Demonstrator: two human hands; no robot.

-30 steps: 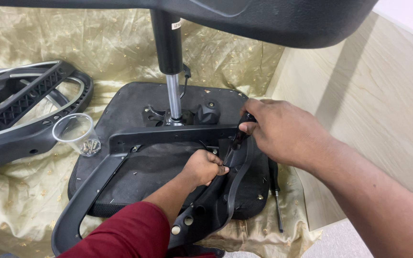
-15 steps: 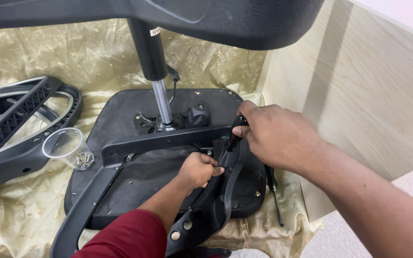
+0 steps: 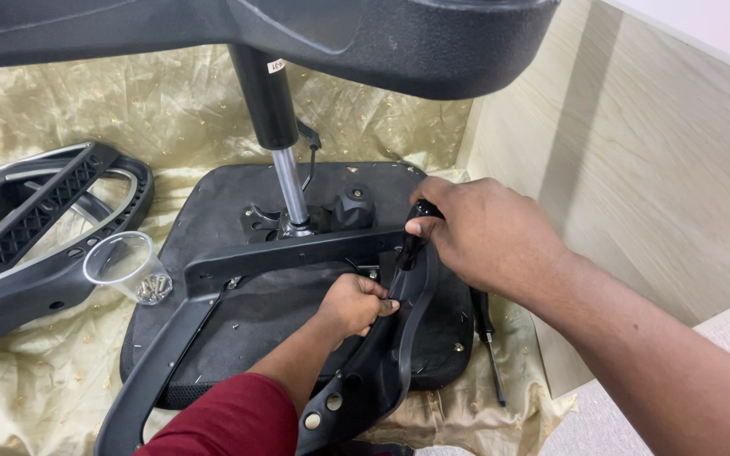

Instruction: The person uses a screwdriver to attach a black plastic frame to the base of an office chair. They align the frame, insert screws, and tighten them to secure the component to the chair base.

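Observation:
A black chair seat (image 3: 213,203) lies upside down on a gold cloth, its gas cylinder (image 3: 291,192) pointing up. Across the seat lies a black U-shaped armrest frame (image 3: 280,253). My left hand (image 3: 352,302), in a red sleeve, grips the frame's right arm (image 3: 382,371) near the middle of the seat. Just above it, my right hand (image 3: 492,232) is closed on a black tool handle (image 3: 414,241) that points down at the frame where it meets the seat. The tool's tip is hidden behind the frame.
A clear plastic cup (image 3: 120,260) with screws (image 3: 154,289) stands at the seat's left edge. Another black chair part (image 3: 27,228) lies far left. The chair base (image 3: 365,42) hangs overhead. A pale wooden panel (image 3: 652,169) closes the right side. A thin black tool (image 3: 490,338) rests by the seat's right edge.
Both hands keep their grip in the same spot on the frame. The view has drifted, so the seat and cup sit a little further left in the picture.

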